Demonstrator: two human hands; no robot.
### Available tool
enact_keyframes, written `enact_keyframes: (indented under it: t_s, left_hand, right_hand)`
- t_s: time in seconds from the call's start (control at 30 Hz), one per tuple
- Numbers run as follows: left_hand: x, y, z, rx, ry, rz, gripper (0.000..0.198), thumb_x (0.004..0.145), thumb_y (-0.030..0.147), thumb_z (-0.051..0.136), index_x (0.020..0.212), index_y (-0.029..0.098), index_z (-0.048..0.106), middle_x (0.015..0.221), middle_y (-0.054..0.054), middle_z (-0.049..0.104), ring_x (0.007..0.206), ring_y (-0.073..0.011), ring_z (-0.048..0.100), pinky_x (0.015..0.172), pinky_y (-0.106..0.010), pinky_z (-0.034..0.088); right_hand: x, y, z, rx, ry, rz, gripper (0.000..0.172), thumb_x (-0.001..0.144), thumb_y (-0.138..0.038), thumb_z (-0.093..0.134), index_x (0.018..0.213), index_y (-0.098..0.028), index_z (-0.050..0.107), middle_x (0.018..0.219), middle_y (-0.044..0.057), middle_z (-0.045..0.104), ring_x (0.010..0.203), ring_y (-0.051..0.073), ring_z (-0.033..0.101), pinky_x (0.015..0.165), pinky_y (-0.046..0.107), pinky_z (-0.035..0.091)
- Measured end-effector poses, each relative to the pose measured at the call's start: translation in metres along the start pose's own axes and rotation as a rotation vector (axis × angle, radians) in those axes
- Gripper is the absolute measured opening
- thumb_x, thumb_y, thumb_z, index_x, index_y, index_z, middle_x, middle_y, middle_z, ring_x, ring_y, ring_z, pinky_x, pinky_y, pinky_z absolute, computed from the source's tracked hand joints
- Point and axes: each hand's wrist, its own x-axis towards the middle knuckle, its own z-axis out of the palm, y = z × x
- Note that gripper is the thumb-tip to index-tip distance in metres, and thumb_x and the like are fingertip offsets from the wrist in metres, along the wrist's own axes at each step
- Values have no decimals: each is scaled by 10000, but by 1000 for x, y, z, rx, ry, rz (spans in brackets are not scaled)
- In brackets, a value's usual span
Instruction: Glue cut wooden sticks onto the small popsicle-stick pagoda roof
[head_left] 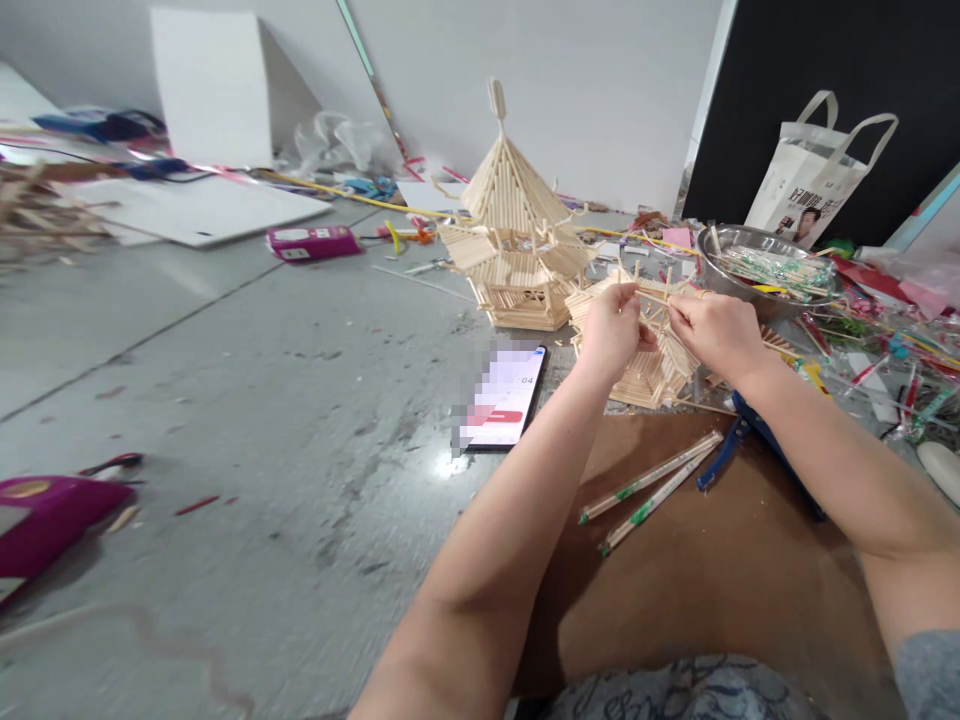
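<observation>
Over a roof-like piece made of wooden sticks point(651, 378), both of my hands are pinched close together. My left hand point(616, 328) and my right hand point(716, 325) grip a thin wooden stick point(654, 293) that spans the small gap between them. Short upright sticks poke up from the piece behind my fingers. My hands cover part of it. Left of it stands a pagoda model point(517, 250) of the same pale sticks, with a pointed top. Two paper-wrapped pairs of chopsticks point(652, 487) lie below my hands, beside blue-handled pliers point(724, 455) partly behind my right forearm.
A phone point(499, 400) lies left of my left forearm. At the right, a metal bowl point(709, 285) holds wrapped sticks among scattered wrappers, near a white bag point(806, 185). Purple boxy items point(315, 243) and a white board point(217, 205) are at left.
</observation>
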Motion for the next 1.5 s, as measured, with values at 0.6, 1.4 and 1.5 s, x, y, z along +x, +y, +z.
enact_keyframes:
  t_s: [0.6, 1.4, 1.5]
  left_hand:
    - [37, 9, -83, -614, 655, -177, 95, 755, 102, 418, 729, 193, 428, 648, 21, 443, 489, -105, 545, 492, -228, 481]
    - [40, 1, -96, -878, 106, 37, 214, 858, 321, 402, 750, 194, 536, 867, -40, 631, 739, -141, 652, 625, -246, 540]
    - [36, 6, -95, -863, 92, 49, 275, 886, 330, 353, 758, 196, 555, 898, -45, 646, 797, -151, 654, 628, -246, 542]
  right_hand:
    - [0, 1, 2, 26, 28, 14, 317, 839, -298, 382, 765, -217, 680, 705, 34, 642, 573, 116, 471, 510, 275, 178]
    - [-1, 1, 5, 12, 51, 8, 340, 850, -305, 357, 805, -219, 682, 719, 47, 650, 581, 129, 491, 516, 278, 181]
    - [-1, 1, 5, 1, 53, 8, 342, 851, -302, 354, 803, -224, 683, 725, 47, 649, 582, 132, 490, 515, 279, 180]
